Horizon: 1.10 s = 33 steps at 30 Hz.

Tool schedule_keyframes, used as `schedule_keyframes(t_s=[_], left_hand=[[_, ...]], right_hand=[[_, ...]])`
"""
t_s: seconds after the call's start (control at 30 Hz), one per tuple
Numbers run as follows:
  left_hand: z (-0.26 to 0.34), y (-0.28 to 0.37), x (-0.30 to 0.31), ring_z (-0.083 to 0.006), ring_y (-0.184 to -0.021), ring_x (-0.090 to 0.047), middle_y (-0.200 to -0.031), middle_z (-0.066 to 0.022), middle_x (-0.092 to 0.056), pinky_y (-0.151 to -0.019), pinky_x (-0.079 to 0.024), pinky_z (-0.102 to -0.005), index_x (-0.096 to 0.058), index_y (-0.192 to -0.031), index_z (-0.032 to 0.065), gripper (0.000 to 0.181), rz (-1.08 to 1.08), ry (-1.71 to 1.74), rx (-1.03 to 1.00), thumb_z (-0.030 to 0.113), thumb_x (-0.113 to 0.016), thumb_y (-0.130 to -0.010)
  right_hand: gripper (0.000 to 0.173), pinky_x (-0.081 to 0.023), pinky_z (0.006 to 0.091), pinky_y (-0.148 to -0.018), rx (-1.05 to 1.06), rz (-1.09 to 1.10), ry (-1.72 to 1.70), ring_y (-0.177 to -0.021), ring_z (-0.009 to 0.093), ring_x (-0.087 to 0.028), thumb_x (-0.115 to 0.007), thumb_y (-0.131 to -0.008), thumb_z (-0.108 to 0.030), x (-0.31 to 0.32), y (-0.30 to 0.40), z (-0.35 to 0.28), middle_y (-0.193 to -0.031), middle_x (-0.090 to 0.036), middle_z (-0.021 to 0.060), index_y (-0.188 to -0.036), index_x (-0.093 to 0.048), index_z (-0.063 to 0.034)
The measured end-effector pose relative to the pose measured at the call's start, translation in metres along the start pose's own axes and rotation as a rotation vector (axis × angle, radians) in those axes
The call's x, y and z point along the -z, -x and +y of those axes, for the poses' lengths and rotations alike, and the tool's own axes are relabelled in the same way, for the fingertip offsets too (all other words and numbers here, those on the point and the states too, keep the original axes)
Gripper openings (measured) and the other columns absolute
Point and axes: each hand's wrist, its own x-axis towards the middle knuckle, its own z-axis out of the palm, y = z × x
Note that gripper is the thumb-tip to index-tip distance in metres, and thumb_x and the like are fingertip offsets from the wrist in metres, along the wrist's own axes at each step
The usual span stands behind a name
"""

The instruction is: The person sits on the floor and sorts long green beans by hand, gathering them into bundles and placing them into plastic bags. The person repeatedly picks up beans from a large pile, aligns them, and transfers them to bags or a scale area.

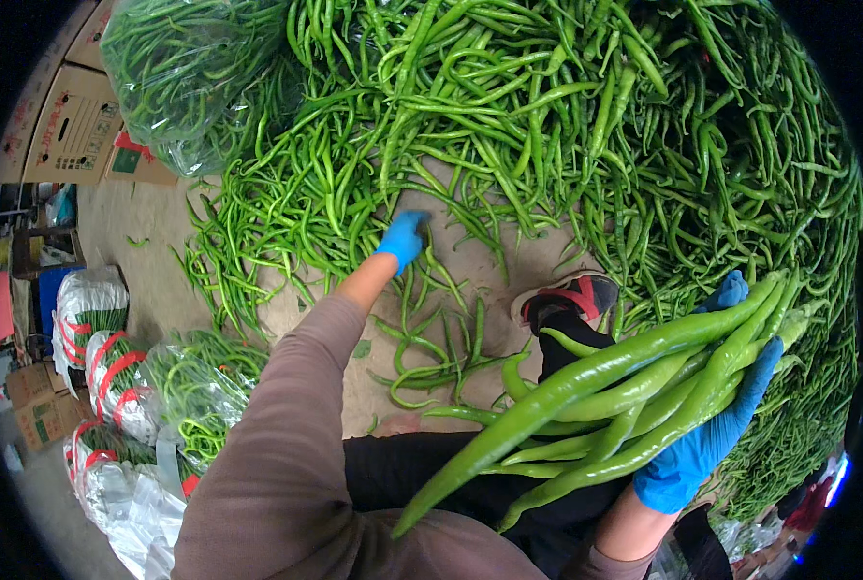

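A bunch of long green chili peppers [620, 391] lies across my right hand [703, 438], which wears a blue glove. Its fingers curl around the stem ends, while the tips slant down toward my lap. My left hand [404, 235], also blue-gloved, is low over the floor at the edge of a heap of loose green peppers [315, 196]. Its fingers are blurred, and whether they hold a pepper cannot be made out. Several loose peppers [431, 348] are scattered on the floor below that hand.
A large pepper pile [699, 159] spreads across the back and right. Upper left, a clear plastic bag of peppers [192, 72] stands beside cardboard boxes [69, 127]. Wrapped pepper bundles with red tape [119, 377] sit at left. My shoe [569, 297] rests among the peppers.
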Motion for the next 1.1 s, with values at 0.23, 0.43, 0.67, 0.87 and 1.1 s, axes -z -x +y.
schedule_keyframes(t_s=[0.23, 0.43, 0.67, 0.87, 1.1], left_hand=[[0.030, -0.073, 0.006, -0.0294, -0.120, -0.030, -0.125, -0.0128, -0.038, -0.099, -0.022, -0.0467, -0.043, -0.119, 0.0112, 0.042, -0.004, -0.941, -0.192, 0.009, -0.043, -0.078], [0.036, -0.077, -0.008, -0.0260, -0.095, -0.052, -0.093, -0.0072, -0.060, -0.089, -0.034, -0.0419, -0.064, -0.086, 0.0118, 0.020, -0.272, -1.242, -0.298, 0.013, -0.048, -0.075], [0.056, 0.010, 0.023, -0.0288, -0.076, -0.058, -0.080, -0.0110, -0.059, -0.064, -0.045, -0.0388, -0.059, -0.078, 0.0089, 0.019, -0.316, -0.860, -0.402, 0.019, -0.063, -0.062], [0.109, 0.014, 0.019, -0.0290, -0.074, -0.056, -0.078, -0.0122, -0.057, -0.063, -0.044, -0.0399, -0.057, -0.085, 0.0105, 0.026, -0.234, -0.558, -0.573, 0.019, -0.064, -0.061], [0.081, -0.055, -0.002, -0.0273, -0.069, -0.059, -0.077, -0.0119, -0.060, -0.058, -0.046, -0.0377, -0.062, -0.074, 0.0071, 0.010, -0.035, -1.050, -0.269, 0.011, -0.055, -0.069]], right_hand=[[0.050, -0.031, 0.0387, -0.098, 0.009, 0.042, -0.036, -0.111, 0.026, -0.043, -0.042, -0.088, -0.028, 0.000, -0.002, 0.002, -0.121, -0.043, 0.0177, -0.128, -0.029, -0.0012], [0.050, -0.032, 0.0379, -0.098, 0.007, 0.073, -0.078, -0.110, 0.026, -0.044, -0.043, -0.088, -0.027, -0.004, -0.006, 0.008, -0.120, -0.043, 0.0180, -0.127, -0.029, 0.0013], [0.052, -0.031, 0.0387, -0.098, 0.013, 0.095, 0.029, -0.111, 0.026, -0.044, -0.042, -0.088, -0.029, -0.012, -0.003, 0.016, -0.123, -0.040, 0.0174, -0.129, -0.026, -0.0001], [0.051, -0.031, 0.0387, -0.099, 0.000, 0.143, 0.023, -0.111, 0.025, -0.044, -0.041, -0.088, -0.028, -0.015, -0.002, 0.018, -0.123, -0.041, 0.0170, -0.128, -0.027, -0.0004], [0.049, -0.032, 0.0375, -0.098, 0.049, 0.168, 0.060, -0.110, 0.025, -0.045, -0.041, -0.088, -0.027, -0.009, -0.001, 0.015, -0.121, -0.043, 0.0172, -0.126, -0.030, 0.0009]])
